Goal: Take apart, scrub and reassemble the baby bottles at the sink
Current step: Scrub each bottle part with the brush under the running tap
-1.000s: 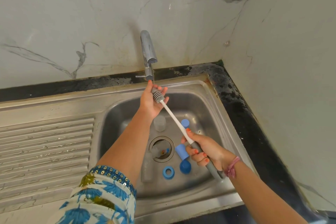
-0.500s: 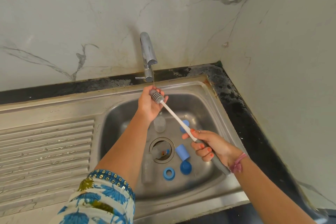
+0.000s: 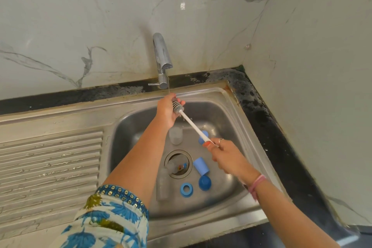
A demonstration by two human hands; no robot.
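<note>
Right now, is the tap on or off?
On, just barely: a thin stream falls from the tap onto the brush head cupped by the left hand.

You have no readable text, no labels, no brand marks, no numbers, no signs on anything in your view.

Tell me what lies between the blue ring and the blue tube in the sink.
Head view: a blue dome-shaped cap sits between the blue plastic ring and blue plastic tube.
</note>
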